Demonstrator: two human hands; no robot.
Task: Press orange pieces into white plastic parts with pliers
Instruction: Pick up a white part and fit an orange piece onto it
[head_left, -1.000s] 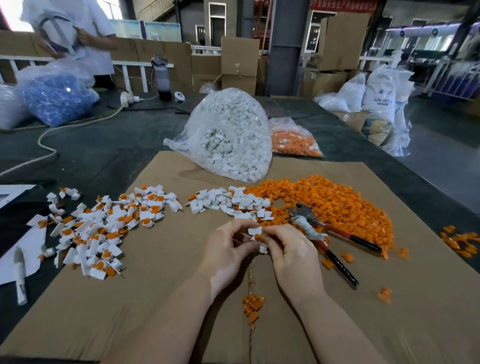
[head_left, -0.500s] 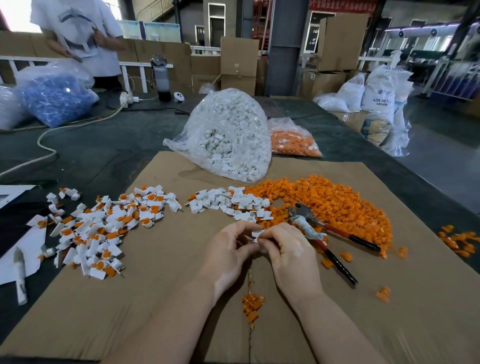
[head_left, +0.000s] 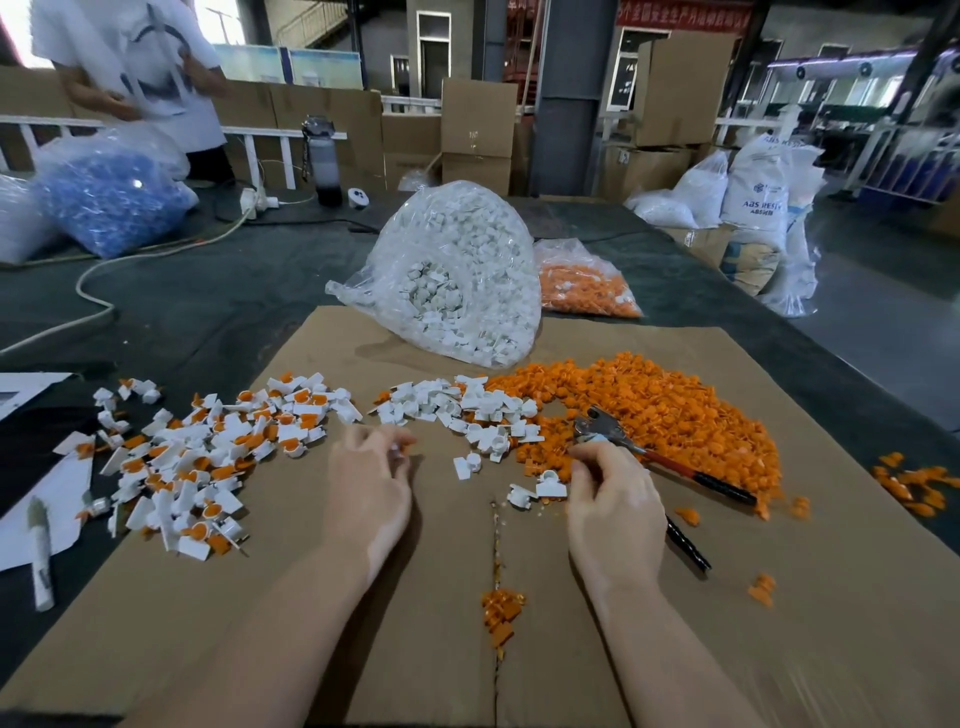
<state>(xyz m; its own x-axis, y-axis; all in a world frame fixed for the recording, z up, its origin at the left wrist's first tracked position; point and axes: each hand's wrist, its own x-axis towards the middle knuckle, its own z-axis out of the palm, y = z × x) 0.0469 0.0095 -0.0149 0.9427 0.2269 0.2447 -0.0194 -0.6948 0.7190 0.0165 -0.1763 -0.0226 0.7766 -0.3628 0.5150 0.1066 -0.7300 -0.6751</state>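
Warehouse hall: grey pillar (head_left: 574, 93), stacked cardboard boxes (head_left: 478, 135) (daylit windows behind).

Both bare forearms reached forward from the lower edge of the view, well apart. The left hand (head_left: 370, 478) hovered palm-down with its fingers curled inward, the fingertips blurred, so any hold could not be told. The right hand (head_left: 613, 501) lay knuckles-up, its fingers (head_left: 589, 457) curled together at the tips.

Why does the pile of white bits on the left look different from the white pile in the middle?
The left pile has orange pieces in its white parts; the middle pile is nearly all plain white. The left pile is bigger and more spread out. Both lie loose on the cardboard.
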